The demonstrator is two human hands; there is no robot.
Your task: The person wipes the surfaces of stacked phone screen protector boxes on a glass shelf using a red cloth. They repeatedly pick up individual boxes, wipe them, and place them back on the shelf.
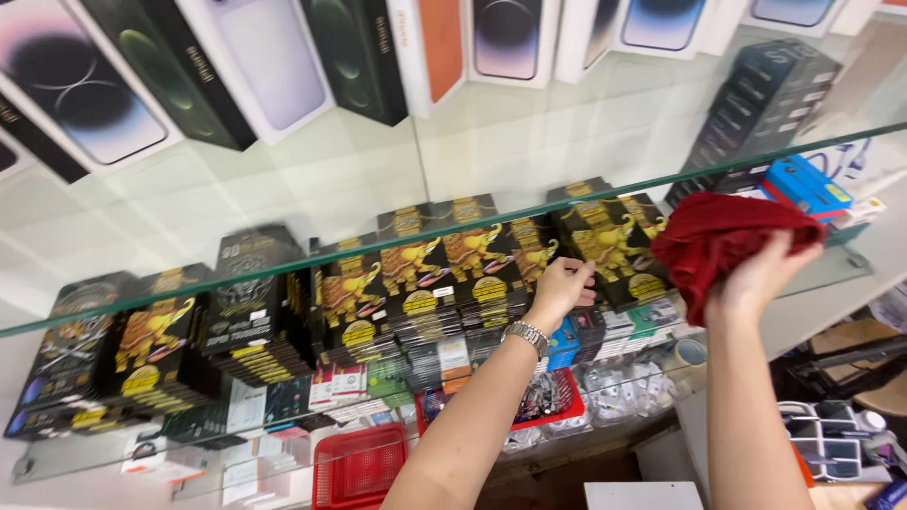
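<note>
- While the right hand (pixel 761 274) bunches a red cloth (pixel 723 241) at the glass shelf's (pixel 283 269) right end, its grip is closed on soft, light fabric.
- Left hand (pixel 560 288): fingers pinch a black-and-gold packet (pixel 605 241); judged light, stiff, slippery, best taken by its edges.

Bright, even indoor light, looks like overhead shop lighting; no hard shadows. Glass shelves (pixel 312 189) throw pale reflections and a milky haze, so the phone boxes (pixel 255 66) up top read washed out. Green glare line runs along the front glass edge. Wide-angle lens: shelf lines bow and tilt toward the corners. Mild motion blur on the red cloth (pixel 727 241) and the right hand (pixel 756 279). Stacked black-and-yellow packs (pixel 416 283) are fairly sharp. Lower right clutter is soft and darker.
</note>
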